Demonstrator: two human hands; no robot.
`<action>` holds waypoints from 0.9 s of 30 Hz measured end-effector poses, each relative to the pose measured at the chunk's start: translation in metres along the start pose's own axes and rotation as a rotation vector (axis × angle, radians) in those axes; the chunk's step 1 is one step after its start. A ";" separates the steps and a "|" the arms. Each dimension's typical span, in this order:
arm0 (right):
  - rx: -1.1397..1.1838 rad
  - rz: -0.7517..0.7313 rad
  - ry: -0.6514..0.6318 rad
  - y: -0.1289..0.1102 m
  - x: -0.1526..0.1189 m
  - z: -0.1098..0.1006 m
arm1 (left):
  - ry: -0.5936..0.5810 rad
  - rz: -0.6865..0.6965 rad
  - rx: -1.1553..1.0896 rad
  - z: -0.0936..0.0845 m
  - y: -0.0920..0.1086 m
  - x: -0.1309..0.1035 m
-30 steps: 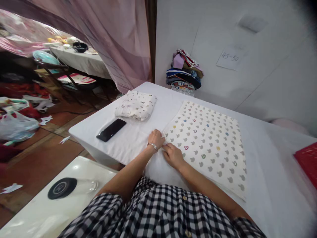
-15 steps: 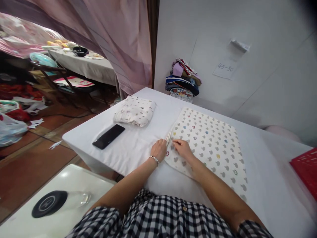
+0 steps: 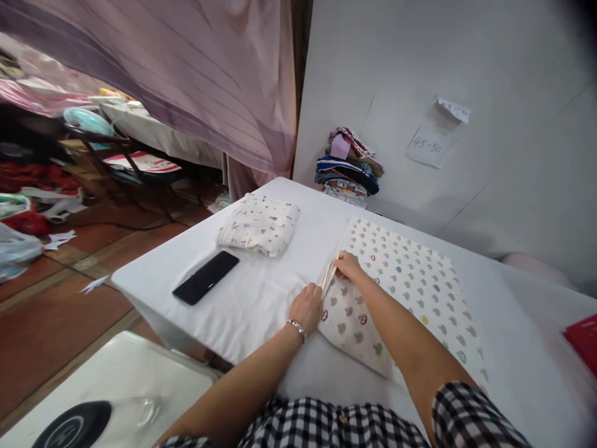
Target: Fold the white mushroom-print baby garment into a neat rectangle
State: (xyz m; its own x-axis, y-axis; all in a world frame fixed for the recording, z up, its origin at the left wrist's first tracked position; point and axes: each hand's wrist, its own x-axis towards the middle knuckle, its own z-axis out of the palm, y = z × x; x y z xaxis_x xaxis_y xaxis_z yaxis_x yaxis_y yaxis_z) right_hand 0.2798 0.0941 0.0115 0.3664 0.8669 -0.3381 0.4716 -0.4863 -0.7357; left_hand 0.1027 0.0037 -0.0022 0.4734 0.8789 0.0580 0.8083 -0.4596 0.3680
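A cream cloth point(image 3: 410, 292) printed with grey and coloured mushroom-like shapes lies folded in layers on the white-covered table point(image 3: 261, 292). At its left edge, near the front corner, my left hand point(image 3: 306, 307) is closed on the layered edges. Farther up that same edge, my right hand point(image 3: 349, 266) pinches the layers, which stand slightly raised between the two hands. The fingertips of both hands are partly hidden. Left of my hands lies a folded white cloth point(image 3: 259, 225) with small dark prints, and in front of it a black phone point(image 3: 206, 277).
Against the wall rises a stack of folded clothes point(image 3: 349, 165). A red object point(image 3: 583, 342) sits at the right edge. Lower left is a white stool-like surface point(image 3: 125, 367) bearing a black round item point(image 3: 74, 426). A pink curtain point(image 3: 224, 81) hangs behind the table.
My right hand has moved away from my left, up along the cloth's left edge, and now pinches it. My left hand stays at the near corner. The view has shifted slightly.
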 end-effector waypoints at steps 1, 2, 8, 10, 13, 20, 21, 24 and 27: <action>0.036 0.015 -0.018 0.003 0.000 -0.001 | -0.005 -0.003 -0.018 0.000 -0.001 0.000; 0.077 0.028 -0.033 0.007 0.000 -0.002 | -0.010 -0.005 -0.035 -0.001 -0.001 0.000; 0.266 0.060 -0.046 0.019 -0.004 -0.004 | -0.037 -0.028 -0.106 -0.003 -0.002 0.003; 0.296 0.065 -0.050 0.019 -0.003 -0.003 | -0.035 -0.042 -0.113 -0.005 -0.003 0.002; 0.330 0.066 -0.069 0.018 -0.002 -0.003 | -0.039 -0.092 -0.098 -0.011 -0.007 0.001; 0.399 0.050 -0.111 0.017 -0.004 -0.007 | -0.155 -0.144 -0.093 -0.041 -0.022 0.032; 0.405 0.046 -0.115 0.017 -0.004 -0.007 | -0.129 -0.145 -0.089 -0.044 -0.022 0.043; 0.415 0.015 -0.122 0.016 -0.007 -0.006 | -0.104 -0.136 -0.090 -0.045 -0.016 0.082; 0.422 -0.051 -0.099 0.016 -0.012 -0.011 | -0.135 -0.143 -0.110 -0.036 -0.003 0.116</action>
State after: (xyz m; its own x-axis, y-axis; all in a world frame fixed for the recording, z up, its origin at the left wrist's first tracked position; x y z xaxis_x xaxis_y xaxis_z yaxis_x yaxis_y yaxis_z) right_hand 0.2914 0.0746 0.0107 0.2623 0.9051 -0.3345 0.1102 -0.3725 -0.9215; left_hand 0.1426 0.1118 0.0363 0.4053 0.9057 -0.1242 0.8309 -0.3083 0.4633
